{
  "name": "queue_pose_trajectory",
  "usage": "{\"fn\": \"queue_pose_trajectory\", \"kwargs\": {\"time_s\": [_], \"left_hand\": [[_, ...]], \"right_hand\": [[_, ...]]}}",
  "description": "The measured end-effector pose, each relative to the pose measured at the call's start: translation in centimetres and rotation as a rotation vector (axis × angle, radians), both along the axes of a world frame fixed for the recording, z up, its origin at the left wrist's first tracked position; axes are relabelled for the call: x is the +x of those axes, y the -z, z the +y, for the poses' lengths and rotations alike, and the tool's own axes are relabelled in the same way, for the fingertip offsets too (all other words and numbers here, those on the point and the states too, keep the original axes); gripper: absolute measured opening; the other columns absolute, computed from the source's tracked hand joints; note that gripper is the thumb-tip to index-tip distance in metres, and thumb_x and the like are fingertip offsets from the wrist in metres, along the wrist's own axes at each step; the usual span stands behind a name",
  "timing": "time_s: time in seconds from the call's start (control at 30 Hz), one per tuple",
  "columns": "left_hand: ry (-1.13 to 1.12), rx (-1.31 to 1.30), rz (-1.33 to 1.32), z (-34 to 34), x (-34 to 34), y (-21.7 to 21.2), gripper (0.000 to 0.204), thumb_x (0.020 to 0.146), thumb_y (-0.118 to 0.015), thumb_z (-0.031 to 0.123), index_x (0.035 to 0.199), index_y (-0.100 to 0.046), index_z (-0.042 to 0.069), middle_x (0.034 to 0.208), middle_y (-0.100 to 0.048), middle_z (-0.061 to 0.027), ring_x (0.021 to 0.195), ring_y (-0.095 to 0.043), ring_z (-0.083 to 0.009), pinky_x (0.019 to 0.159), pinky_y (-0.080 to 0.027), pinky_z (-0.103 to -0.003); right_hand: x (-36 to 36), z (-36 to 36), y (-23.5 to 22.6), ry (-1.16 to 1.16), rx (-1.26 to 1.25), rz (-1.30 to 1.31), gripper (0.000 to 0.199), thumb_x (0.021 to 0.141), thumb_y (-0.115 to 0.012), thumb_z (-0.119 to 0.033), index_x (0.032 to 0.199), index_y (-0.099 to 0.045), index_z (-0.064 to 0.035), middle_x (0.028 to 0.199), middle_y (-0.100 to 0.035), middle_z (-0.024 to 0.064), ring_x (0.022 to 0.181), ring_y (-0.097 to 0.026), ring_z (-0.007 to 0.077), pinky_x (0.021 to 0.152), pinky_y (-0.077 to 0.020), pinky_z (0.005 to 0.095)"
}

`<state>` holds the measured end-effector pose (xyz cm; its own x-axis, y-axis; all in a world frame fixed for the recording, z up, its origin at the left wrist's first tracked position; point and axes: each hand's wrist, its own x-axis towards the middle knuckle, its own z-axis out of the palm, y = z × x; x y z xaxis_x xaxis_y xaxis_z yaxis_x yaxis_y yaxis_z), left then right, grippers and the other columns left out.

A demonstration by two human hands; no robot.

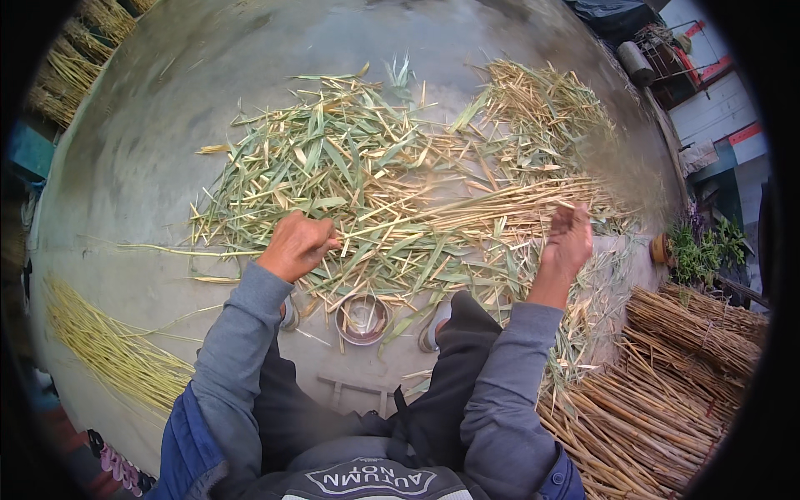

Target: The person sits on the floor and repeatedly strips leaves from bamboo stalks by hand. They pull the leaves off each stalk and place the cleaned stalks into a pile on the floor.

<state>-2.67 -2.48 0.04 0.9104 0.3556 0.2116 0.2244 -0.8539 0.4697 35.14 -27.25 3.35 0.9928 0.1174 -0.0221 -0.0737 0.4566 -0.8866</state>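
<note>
My left hand [298, 247] is closed, knuckles up, over the near edge of a heap of cut green and straw-coloured leaves and stems [325, 158]. A long thin yellow-green stalk [183, 251] runs out from it to the left. To the right, my right hand [570, 239] has its fingers curled at a pale reed stalk, slightly smeared by motion. It is beside a sheaf of long straw-coloured reed stalks [492, 210] lying across the heap. The sheaf's feathery plumes [629, 171] blur at the far right.
A round metal bowl [363, 320] stands between my feet, near a low wooden frame [354, 390]. Thin yellow-green stalks [117, 342] lie at left. Brown reed bundles [650, 408] fill the lower right, near a potted plant [696, 250]. Another cuttings pile [542, 108] lies farther off.
</note>
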Motion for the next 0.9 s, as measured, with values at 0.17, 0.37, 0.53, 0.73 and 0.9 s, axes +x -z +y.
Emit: {"fn": "queue_pose_trajectory", "kwargs": {"time_s": [0.17,0.37,0.53,0.73,0.9], "left_hand": [[-0.059,-0.011,-0.039,0.8,-0.3,-0.7,0.021,0.085,-0.076,0.024,0.082,-0.063,0.008,0.068,-0.065,-0.0103,0.065,-0.064,-0.0333,0.064,-0.046,-0.044],[-0.003,-0.064,-0.027,-0.3,0.9,-0.5,0.023,0.087,-0.074,0.028,0.083,-0.062,0.009,0.068,-0.065,-0.0112,0.067,-0.064,-0.0346,0.064,-0.046,-0.045],[-0.005,-0.047,-0.019,-0.4,0.9,-0.4,0.025,0.088,-0.073,0.030,0.084,-0.061,0.009,0.066,-0.064,-0.0121,0.065,-0.063,-0.0363,0.062,-0.046,-0.046],[-0.025,-0.080,-0.026,-0.9,1.4,-0.1,0.026,0.086,-0.075,0.031,0.081,-0.063,0.009,0.066,-0.064,-0.0120,0.066,-0.063,-0.0374,0.063,-0.047,-0.047],[-0.040,-0.006,-0.026,-1.3,1.4,-0.1,0.027,0.085,-0.076,0.032,0.082,-0.062,0.010,0.068,-0.064,-0.0122,0.066,-0.062,-0.0370,0.065,-0.046,-0.047]], "right_hand": [[-0.2,-2.2,-1.1,0.040,0.127,0.401,0.064,0.098,-0.069,-0.030,0.140,-0.045,0.0112,0.130,-0.061,0.0268,0.121,-0.063,0.0288,0.100,-0.0557,0.0363],[-9.5,5.2,1.0,-0.782,-0.115,0.120,0.044,0.100,-0.067,-0.016,0.136,-0.052,0.0049,0.131,-0.064,0.0199,0.117,-0.067,0.0281,0.089,-0.0591,0.0323],[-11.8,7.4,-0.1,-0.734,-0.144,0.003,0.025,0.100,-0.067,-0.017,0.117,-0.061,0.0004,0.106,-0.074,0.0129,0.099,-0.075,0.0240,0.071,-0.0598,0.0258],[-12.1,7.8,0.9,-0.574,-0.170,-0.016,0.021,0.098,-0.071,-0.020,0.101,-0.060,-0.0014,0.095,-0.073,0.0132,0.083,-0.075,0.0211,0.065,-0.0601,0.0254],[-12.0,8.0,1.1,-0.488,-0.231,0.011,0.026,0.095,-0.076,-0.023,0.089,-0.059,-0.0033,0.088,-0.073,0.0123,0.072,-0.072,0.0171,0.063,-0.0599,0.0255]]}}
